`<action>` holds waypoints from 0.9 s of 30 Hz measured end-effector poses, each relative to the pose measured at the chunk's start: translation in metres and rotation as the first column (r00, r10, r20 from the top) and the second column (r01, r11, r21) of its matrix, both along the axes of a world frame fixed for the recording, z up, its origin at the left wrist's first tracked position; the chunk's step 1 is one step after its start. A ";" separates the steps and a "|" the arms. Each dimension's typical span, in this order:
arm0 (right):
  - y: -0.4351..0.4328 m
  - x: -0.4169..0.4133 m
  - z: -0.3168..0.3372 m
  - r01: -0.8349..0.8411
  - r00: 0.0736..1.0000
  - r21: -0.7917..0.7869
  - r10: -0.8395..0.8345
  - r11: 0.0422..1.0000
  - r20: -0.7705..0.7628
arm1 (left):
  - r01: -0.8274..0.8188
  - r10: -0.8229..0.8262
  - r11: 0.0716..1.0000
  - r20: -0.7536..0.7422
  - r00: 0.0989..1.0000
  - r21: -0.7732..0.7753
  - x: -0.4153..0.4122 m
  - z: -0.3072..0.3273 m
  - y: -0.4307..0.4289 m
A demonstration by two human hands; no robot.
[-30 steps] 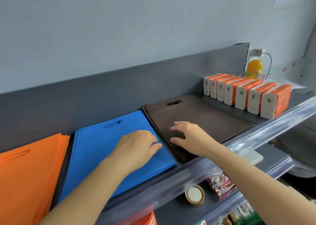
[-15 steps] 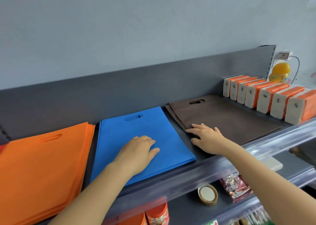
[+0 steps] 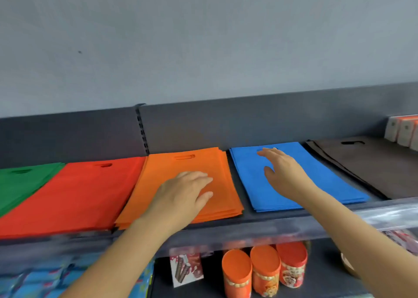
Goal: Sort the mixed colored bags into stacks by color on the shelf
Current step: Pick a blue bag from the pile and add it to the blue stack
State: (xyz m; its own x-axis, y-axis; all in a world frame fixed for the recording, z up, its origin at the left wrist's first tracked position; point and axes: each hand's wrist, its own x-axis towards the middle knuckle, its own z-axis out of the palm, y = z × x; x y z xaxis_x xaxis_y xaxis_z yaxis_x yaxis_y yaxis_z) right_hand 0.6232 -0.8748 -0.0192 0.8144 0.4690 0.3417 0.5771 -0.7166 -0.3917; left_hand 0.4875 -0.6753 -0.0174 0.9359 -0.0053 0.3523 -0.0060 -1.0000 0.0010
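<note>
Under my left hand [image 3: 185, 193] is the orange stack [image 3: 162, 168]. The palm lies flat on it, fingers straight and close together, thumb out to the side, so it's just pressing down and not gripping anything. The pile's layers are fanned a bit at the near edge, right by my wrist.

Just right of that hand, across a narrow strip of bare shelf [image 3: 248, 220], is the blue stack [image 3: 321, 177]. My right hand [image 3: 282, 173] is stretched out over it, fingers open and loose, with the fingertips up at the far end by the handle cutout. It's holding nothing. Honestly can't tell if the palm is actually touching the blue or floating just above it.

Left of the left hand, the red stack [image 3: 79, 196] butts up against the orange one, and past that the green stack [image 3: 20, 184] tucks under the red one's edge. Right of the right hand, beyond the blue, is the brown stack [image 3: 371, 166], and further that way a few orange-and-white boxes [image 3: 404, 132] stand upright. All five piles lie flat, handle slots pointing away from me toward the dark back panel [image 3: 248, 121].

Below my forearms, one level down, are three orange-lidded cans [image 3: 264, 268] side by side and a snack packet [image 3: 186, 268] just left of them. That part's pretty blurry.
</note>
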 end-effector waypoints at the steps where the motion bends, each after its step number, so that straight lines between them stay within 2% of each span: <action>1: 0.027 -0.021 0.001 -0.052 0.999 0.022 0.052 0.998 0.003 | -0.034 0.034 0.999 0.007 0.999 0.000 -0.025 0.000 0.023; 6: 0.157 -0.126 0.001 -0.295 0.955 -0.003 0.295 0.955 0.002 | -0.230 0.229 0.973 0.024 0.973 0.027 -0.155 -0.005 0.139; 13: 0.298 -0.239 -0.008 -0.522 0.853 -0.044 0.521 0.852 -0.033 | -0.454 0.453 0.891 0.025 0.891 0.022 -0.299 -0.012 0.257; 19: 0.395 -0.289 -0.014 -0.654 0.756 -0.062 0.654 0.754 -0.031 | -0.584 0.585 0.811 0.052 0.809 -0.026 -0.362 -0.022 0.330; 27: 0.532 -0.315 -0.016 -0.763 0.646 -0.059 0.761 0.644 -0.052 | -0.685 0.685 0.728 0.057 0.727 -0.016 -0.395 -0.023 0.424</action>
